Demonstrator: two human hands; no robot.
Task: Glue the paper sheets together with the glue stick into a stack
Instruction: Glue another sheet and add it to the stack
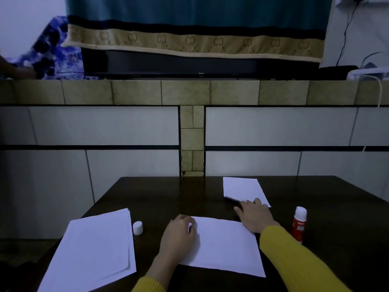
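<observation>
Glue stick (299,224) stands upright, uncapped tip up; left hand (179,234) pinches sheet (223,247), right hand (255,216) flat.

Table (168,192) is presenting as dark wood with a slight gloss. Paper sheets (223,245) are showing matt white. Glue stick (299,225) is appearing smooth plastic. Sleeve (294,260) is reading as knitted cloth.
</observation>
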